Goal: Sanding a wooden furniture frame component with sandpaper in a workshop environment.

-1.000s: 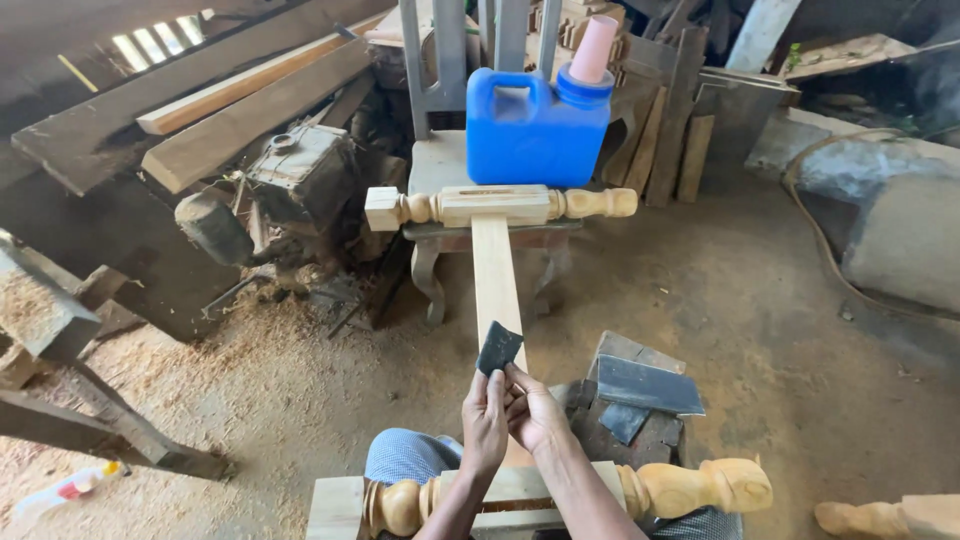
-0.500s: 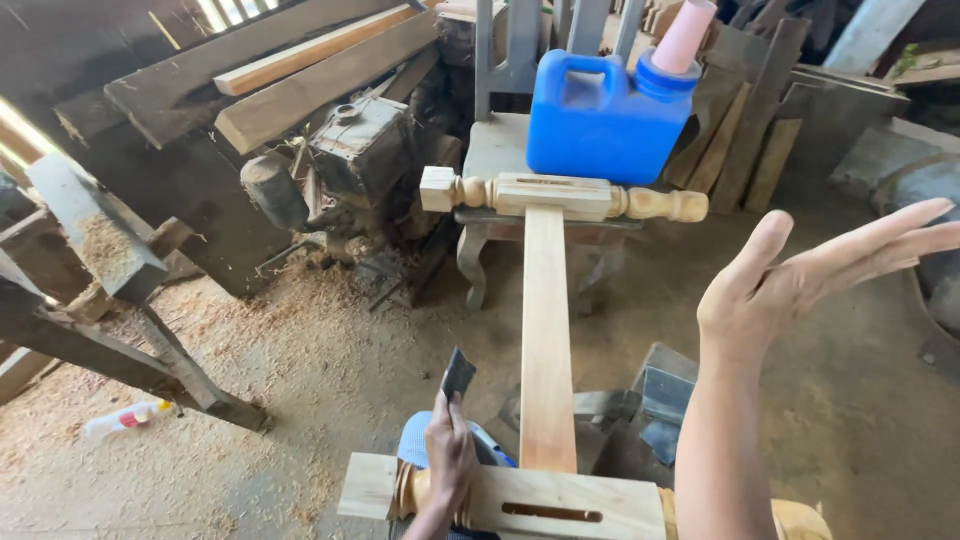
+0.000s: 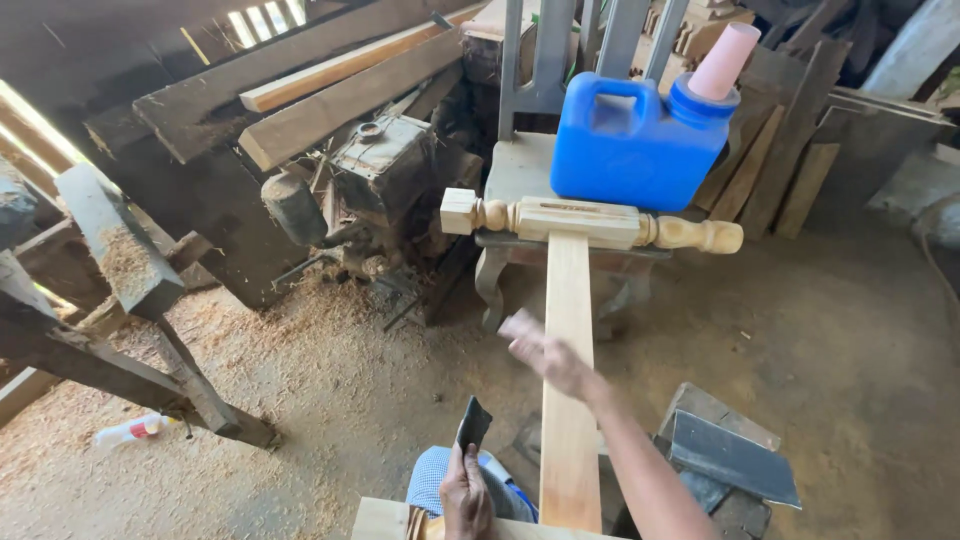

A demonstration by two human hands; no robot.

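Observation:
A long pale wooden slat (image 3: pixel 568 340) runs from a turned wooden leg (image 3: pixel 590 222) at the far end toward me, where another turned piece (image 3: pixel 390 522) lies at the bottom edge. My left hand (image 3: pixel 466 495) grips a small dark flat piece, like sandpaper or a scraper (image 3: pixel 473 424), held upright left of the slat. My right hand (image 3: pixel 545 352) is blurred, with fingers spread, over the slat's middle and holds nothing.
A blue plastic jug (image 3: pixel 635 145) with a pink cup on top stands on a grey chair (image 3: pixel 520 165) behind the turned leg. An engine-like machine (image 3: pixel 375 180) and stacked planks (image 3: pixel 330 110) are at the left. Sawdust covers the floor. Grey blocks (image 3: pixel 725 455) lie at the right.
My right hand let go of the dark piece, swung up to the right, then came down over the slat. My left hand keeps the dark piece. The view has moved closer.

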